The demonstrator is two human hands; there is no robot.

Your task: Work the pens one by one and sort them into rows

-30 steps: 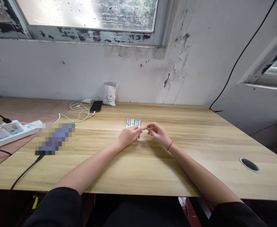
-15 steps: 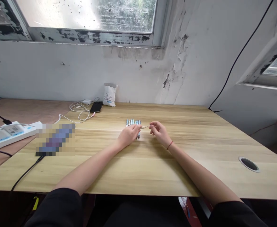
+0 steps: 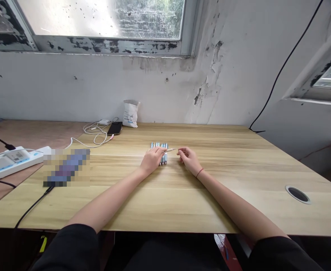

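My left hand is closed on a pale pen, which points right with a thin tip showing at its end. Under and beside that hand lies a row of several blue-and-white pens on the table, partly hidden by my fingers. Just right of the pen tip is my right hand, its thumb and fingertips pinched together. Whatever those fingertips hold, if anything, is too small to make out. A small gap separates them from the tip.
A black phone with white cable and a white packet stand at the back of the wooden table. On the left are a blurred-out device and a power strip. A round cable hole is at right.
My left hand has shifted slightly left with the pen, uncovering more of the row. My right fingertips have come a little away from the pen tip.
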